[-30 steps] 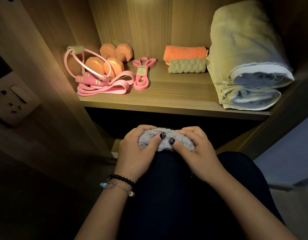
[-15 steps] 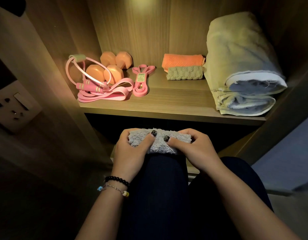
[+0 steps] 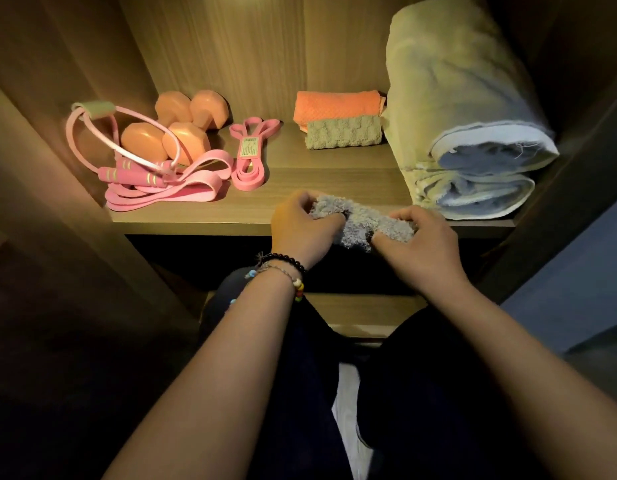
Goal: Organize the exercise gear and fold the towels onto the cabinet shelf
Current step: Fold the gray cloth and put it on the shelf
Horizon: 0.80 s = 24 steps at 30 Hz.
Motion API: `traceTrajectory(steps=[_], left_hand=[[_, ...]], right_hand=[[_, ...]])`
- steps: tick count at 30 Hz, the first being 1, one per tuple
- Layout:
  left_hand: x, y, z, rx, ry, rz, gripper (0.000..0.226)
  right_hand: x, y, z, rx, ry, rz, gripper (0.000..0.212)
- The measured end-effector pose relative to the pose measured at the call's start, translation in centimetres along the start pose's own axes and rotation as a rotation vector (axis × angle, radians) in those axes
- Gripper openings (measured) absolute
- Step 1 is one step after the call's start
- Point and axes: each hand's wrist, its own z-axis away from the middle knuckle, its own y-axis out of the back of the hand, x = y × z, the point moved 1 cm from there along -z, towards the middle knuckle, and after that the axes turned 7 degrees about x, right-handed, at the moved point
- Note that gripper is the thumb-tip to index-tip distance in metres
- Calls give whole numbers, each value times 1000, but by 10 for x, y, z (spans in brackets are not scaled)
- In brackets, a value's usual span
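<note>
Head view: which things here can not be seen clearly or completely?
- Grey towel: both ends hidden by left hand and right hand.
- Band label: print too small to read.
- Rear dumbbell: partly hidden by the front one.
- Space under the shelf: too dark.

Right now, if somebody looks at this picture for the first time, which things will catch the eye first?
First, the two hands, left hand and right hand, gripping a folded grey towel at the front edge of the shelf. Next, the big rolled towel on the right side. Then the pink bands and orange dumbbells on the left.
</note>
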Motion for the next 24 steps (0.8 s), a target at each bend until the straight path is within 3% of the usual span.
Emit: traceTrajectory(steps=[7, 10, 16, 21, 24], left_hand=[[-20, -17, -65, 131, -122, -139, 35], [-29, -23, -87, 153, -135, -214, 29], [-43, -36, -114, 166, -265, -176, 45], [-52, -48, -143, 234, -318, -441, 44], [-49, -55, -155, 145, -305, -413, 42]], right_hand=[[-3, -42, -37, 7, 219, 76, 39], [-6, -62, -64, -9, 185, 121, 39], [-3, -88, -115, 19, 229, 118, 44], [7, -104, -156, 65, 254, 225, 48], [16, -115, -171, 150, 375, 272, 47]])
